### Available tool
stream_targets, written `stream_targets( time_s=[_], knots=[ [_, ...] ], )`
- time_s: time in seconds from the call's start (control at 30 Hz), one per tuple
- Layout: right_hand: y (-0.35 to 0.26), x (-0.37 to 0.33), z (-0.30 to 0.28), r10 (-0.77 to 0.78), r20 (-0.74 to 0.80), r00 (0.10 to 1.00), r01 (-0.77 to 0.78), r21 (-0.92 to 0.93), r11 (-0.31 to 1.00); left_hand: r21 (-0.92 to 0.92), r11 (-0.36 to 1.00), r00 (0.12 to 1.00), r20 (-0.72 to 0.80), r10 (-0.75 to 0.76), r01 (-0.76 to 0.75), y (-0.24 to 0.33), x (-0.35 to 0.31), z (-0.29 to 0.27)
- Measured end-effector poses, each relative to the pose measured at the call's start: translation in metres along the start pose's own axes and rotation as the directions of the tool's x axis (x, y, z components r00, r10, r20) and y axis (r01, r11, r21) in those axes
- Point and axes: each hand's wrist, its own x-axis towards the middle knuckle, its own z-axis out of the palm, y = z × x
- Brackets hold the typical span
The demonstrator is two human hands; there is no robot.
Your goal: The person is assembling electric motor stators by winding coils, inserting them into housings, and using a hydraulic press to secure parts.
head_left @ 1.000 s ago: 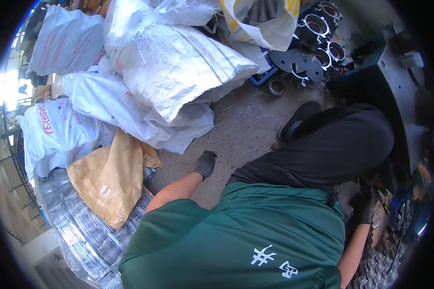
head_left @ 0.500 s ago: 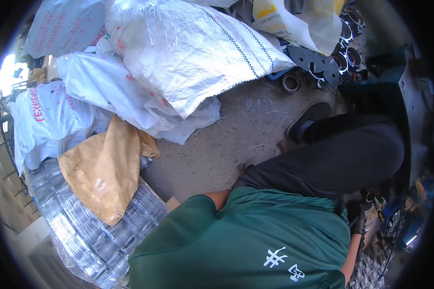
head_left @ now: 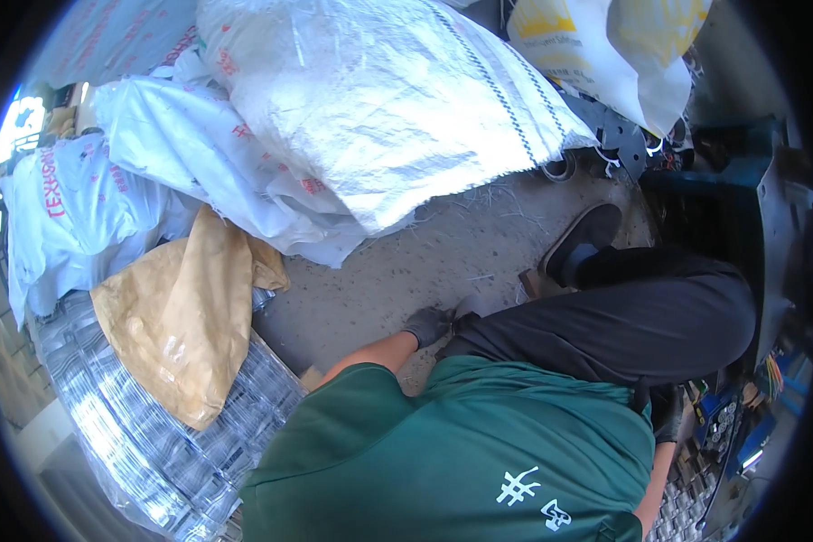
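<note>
My left hand (head_left: 427,326), in a dark grey glove, is low over the floor beside my bent, black-trousered leg (head_left: 605,312). Its fingers run in toward the trouser leg and are too small and partly covered to show a grip. On my other side, my right hand (head_left: 667,417) wears a black glove and is mostly hidden behind my green shirt (head_left: 461,452). Close to it are stacked shiny metal parts (head_left: 691,492), and I cannot make out whether it touches them. My dark shoe (head_left: 587,237) rests on the floor.
White woven sacks (head_left: 370,108) bulge across the far side. Brown paper (head_left: 185,316) lies on plastic-wrapped metal stacks (head_left: 154,434) at the left. A dark green metal frame (head_left: 723,181) stands right, near flat grey metal plates (head_left: 619,135). Tools and wires (head_left: 772,375) lie at far right.
My left forearm and gloved hand have come into sight beside the leg, reaching forward from behind the shirt. The view has shifted slightly. My right hand stays at about the same place.
</note>
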Motion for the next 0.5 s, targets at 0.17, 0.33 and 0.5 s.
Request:
stream_targets(
  time_s=[0.17,0.33,0.5],
  knots=[
    [-0.046,0.023,-0.142,-0.327,-0.150,0.933,0.309,-0.129,0.942,-0.299,0.943,0.655,-0.744,-0.134,-0.146,-0.004,0.066,-0.087],
    [-0.059,0.046,-0.106,-0.647,0.233,0.726,0.514,-0.809,0.285,0.021,0.983,0.054,-0.998,0.031,-0.181,-0.024,0.011,-0.234],
    [-0.071,0.049,-0.122,-0.672,0.571,0.470,0.271,-0.819,-0.506,0.022,0.854,0.562,-0.762,-0.322,0.519,-0.097,0.011,-0.339]
  ],
)
